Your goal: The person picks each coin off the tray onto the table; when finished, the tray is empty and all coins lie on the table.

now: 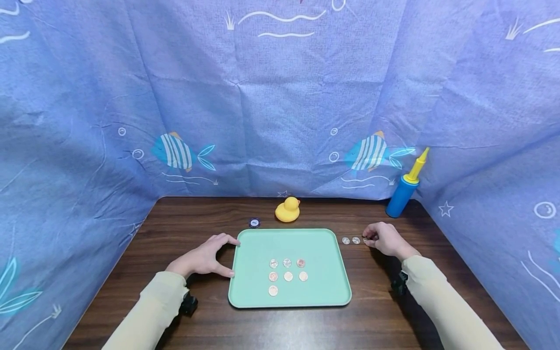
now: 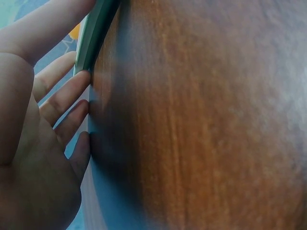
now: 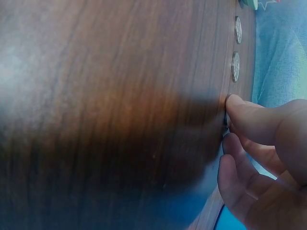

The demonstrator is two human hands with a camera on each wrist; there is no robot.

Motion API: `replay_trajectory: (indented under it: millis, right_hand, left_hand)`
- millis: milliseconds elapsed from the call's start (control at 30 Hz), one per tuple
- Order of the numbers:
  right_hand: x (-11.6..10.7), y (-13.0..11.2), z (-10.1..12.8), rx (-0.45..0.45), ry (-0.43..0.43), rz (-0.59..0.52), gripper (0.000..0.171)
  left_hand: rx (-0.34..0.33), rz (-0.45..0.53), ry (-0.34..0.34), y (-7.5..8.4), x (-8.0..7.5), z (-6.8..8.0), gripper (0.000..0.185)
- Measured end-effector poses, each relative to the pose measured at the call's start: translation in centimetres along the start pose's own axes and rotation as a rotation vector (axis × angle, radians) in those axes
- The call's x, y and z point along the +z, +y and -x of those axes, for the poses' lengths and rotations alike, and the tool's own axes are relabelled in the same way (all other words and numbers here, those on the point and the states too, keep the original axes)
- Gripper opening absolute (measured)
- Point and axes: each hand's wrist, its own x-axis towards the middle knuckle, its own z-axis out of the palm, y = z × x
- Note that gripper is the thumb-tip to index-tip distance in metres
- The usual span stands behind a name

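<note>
My right hand [image 1: 385,239] is at the table right of the tray, thumb and index finger pinching a silver coin [image 1: 365,240] that they mostly hide. Two more silver coins, a near one [image 1: 356,240] and a far one [image 1: 345,240], lie in line between that hand and the tray; the right wrist view also shows the nearer coin [image 3: 235,67]. My left hand [image 1: 203,256] is spread at the left side of the mint-green tray [image 1: 319,243], fingertips and thumb at its rim. On the tray several coins [image 1: 288,276] lie flat in rows.
Behind the tray sit a yellow rubber duck [image 1: 287,210] and a dark blue poker chip [image 1: 254,222]. A blue hand pump [image 1: 401,197] with a yellow nozzle stands at the back right corner. Blue fish-print cloth [image 1: 280,121] encloses the brown wooden table [image 1: 197,301] at the back and sides.
</note>
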Motion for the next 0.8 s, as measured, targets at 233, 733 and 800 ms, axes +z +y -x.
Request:
replay_trajectory:
  millis: [233, 733, 800]
  right_hand:
    - [-0.2, -0.2, 0.0, 0.007, -0.001, -0.005, 0.013]
    - [0.1, -5.8, -1.7, -0.112, -0.005, -0.092, 0.018]
    - [0.5, -6.8, -1.9, -0.145, -0.023, -0.116, 0.018]
  left_hand:
    - [0.009, 0.002, 0.001, -0.1, 0.1, 0.1, 0.081]
    - [-0.012, 0.001, -0.006, 0.0, 0.0, 0.0, 0.082]
    - [-0.011, 0.001, -0.006, 0.0, 0.0, 0.1, 0.082]
